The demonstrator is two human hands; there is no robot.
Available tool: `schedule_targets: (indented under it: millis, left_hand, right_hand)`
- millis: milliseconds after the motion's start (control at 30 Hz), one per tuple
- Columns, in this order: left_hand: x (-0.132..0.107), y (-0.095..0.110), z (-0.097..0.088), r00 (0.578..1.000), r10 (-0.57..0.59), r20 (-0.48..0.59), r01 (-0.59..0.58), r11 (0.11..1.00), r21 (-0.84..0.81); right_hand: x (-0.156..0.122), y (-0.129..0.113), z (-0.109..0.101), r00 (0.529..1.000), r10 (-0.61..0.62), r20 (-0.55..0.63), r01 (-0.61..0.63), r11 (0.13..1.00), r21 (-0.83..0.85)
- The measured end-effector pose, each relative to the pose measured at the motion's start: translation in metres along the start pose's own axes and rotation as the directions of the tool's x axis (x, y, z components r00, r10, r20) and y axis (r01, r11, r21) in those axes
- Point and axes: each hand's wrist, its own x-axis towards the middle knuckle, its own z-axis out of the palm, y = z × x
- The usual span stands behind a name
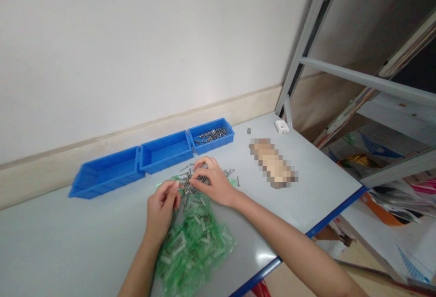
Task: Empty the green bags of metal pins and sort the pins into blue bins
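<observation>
My left hand (163, 204) is closed, thumb against the fingers, with a bit of green plastic bag (180, 190) at its fingertips. Just right of it, my right hand (214, 181) hovers over a heap of loose metal screws (190, 187); its curved thumb and forefinger are apart and nothing shows between them. Part of the heap is hidden behind that hand. Below both hands lies a large pile of green plastic bags (194, 247) with screws and pale plugs inside.
Three blue bins stand along the wall: a left bin (105, 174), a middle bin (166, 154) and a right bin (226, 139) holding screws. A blurred-out brown object (272, 163), a white charger (281, 127) and a small metal piece (249, 131) lie rightward. A metal frame (296, 70) rises beyond.
</observation>
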Motion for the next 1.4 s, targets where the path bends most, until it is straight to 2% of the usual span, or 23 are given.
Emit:
schedule_targets:
  millis: [200,300,400,467,533,600,667,733,867,1033,1200,1400]
  left_hand:
    - [-0.001,-0.001,-0.002,0.998,0.051,0.023,-0.052,0.994,0.092]
    - [-0.001,0.001,-0.001,0.999,0.047,0.023,-0.049,0.995,0.084]
    - [-0.001,0.003,-0.001,0.999,0.049,-0.005,-0.049,0.998,0.04]
    - [-0.001,0.004,-0.001,0.998,0.048,-0.035,-0.048,0.999,0.008]
    - [-0.001,0.005,-0.001,0.997,0.038,-0.06,-0.039,0.999,-0.02]
    - [-0.002,0.005,-0.001,0.997,0.029,-0.068,-0.032,0.999,-0.037]
    - [-0.002,0.006,-0.001,0.997,0.029,-0.065,-0.031,0.999,-0.043]
    - [-0.002,0.007,0.0,0.998,0.03,-0.058,-0.033,0.999,-0.041]
    - [-0.002,0.007,0.0,0.998,0.035,-0.06,-0.038,0.998,-0.04]
    - [-0.002,0.002,-0.001,0.997,0.033,-0.076,-0.037,0.998,-0.047]
    - [-0.002,-0.002,-0.001,0.996,0.024,-0.083,-0.028,0.999,-0.044]
    - [-0.002,0.0,-0.001,0.996,0.018,-0.082,-0.022,0.999,-0.043]
  right_hand:
    - [-0.001,0.001,0.004,0.999,-0.004,0.04,0.006,0.999,-0.041]
    - [0.0,0.0,-0.003,0.998,-0.042,0.052,0.047,0.994,-0.097]
    - [-0.006,-0.002,-0.035,0.997,-0.082,0.017,0.083,0.984,-0.157]
    - [-0.02,0.002,-0.068,0.989,-0.033,-0.142,0.01,0.988,-0.157]
    - [-0.044,0.012,-0.103,0.936,0.062,-0.347,-0.113,0.985,-0.13]
    - [-0.074,0.026,-0.133,0.873,0.14,-0.468,-0.225,0.966,-0.13]
    - [-0.104,0.039,-0.155,0.842,0.204,-0.499,-0.325,0.931,-0.168]
    - [-0.127,0.049,-0.169,0.855,0.238,-0.46,-0.368,0.904,-0.216]
    - [-0.149,0.06,-0.178,0.9,0.249,-0.357,-0.367,0.875,-0.315]
    - [-0.151,0.065,-0.179,0.939,0.202,-0.277,-0.304,0.865,-0.4]
    - [-0.152,0.066,-0.179,0.948,0.16,-0.274,-0.272,0.854,-0.443]
    - [-0.153,0.068,-0.177,0.946,0.188,-0.262,-0.296,0.829,-0.474]
